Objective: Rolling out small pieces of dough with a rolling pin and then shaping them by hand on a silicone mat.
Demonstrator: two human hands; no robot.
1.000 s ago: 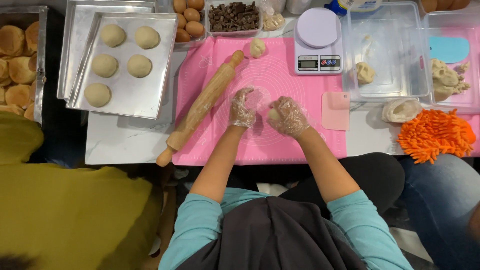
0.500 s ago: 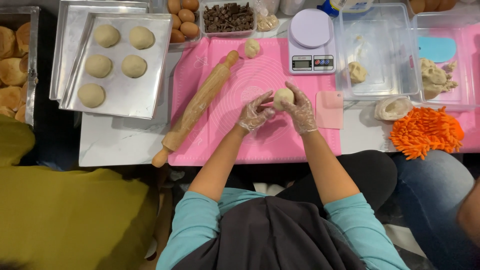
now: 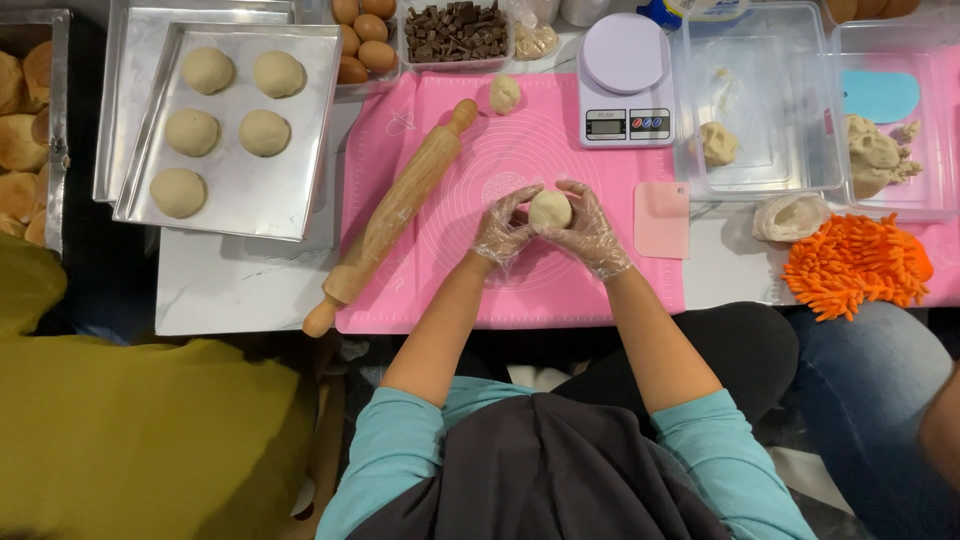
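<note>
Both my hands wear clear plastic gloves and cup a round dough ball (image 3: 550, 209) just above the pink silicone mat (image 3: 600, 280). My left hand (image 3: 502, 232) holds its left side, my right hand (image 3: 592, 228) wraps its right side. A wooden rolling pin (image 3: 393, 216) lies diagonally on the mat's left part. A small dough piece (image 3: 504, 94) rests at the mat's far edge.
A metal tray (image 3: 290, 190) with several dough balls sits far left. Behind the mat are eggs (image 3: 360, 40), a tub of chocolate pieces (image 3: 458, 32) and a kitchen scale (image 3: 625, 85). Clear boxes (image 3: 760, 100) with dough, a pink scraper (image 3: 661, 220) and an orange mitt (image 3: 852, 265) lie right.
My hands went from pressing flat dough on the mat to lifting it, closing around it as a ball held between both palms.
</note>
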